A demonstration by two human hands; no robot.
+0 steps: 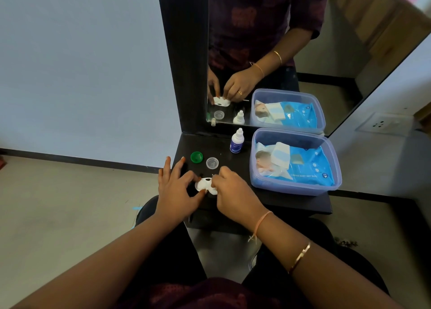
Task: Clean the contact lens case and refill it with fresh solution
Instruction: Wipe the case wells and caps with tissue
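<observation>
The white contact lens case (202,184) lies on the black shelf (291,201) near its front edge. My left hand (177,189) pinches the case's left side between thumb and forefinger. My right hand (231,187) has its curled fingers over the right well and pinches something small there; what it is stays hidden. Both caps are off: a green cap (196,157) and a clear cap (212,163) lie just behind the case. The white solution bottle (236,141) with a blue label stands upright farther back.
A translucent blue plastic box (268,185) holding a pack of baby wet wipes (303,164) fills the shelf's right half. A black-framed mirror (268,51) rises behind the shelf and reflects the hands and objects. A pale wall and tiled floor lie to the left.
</observation>
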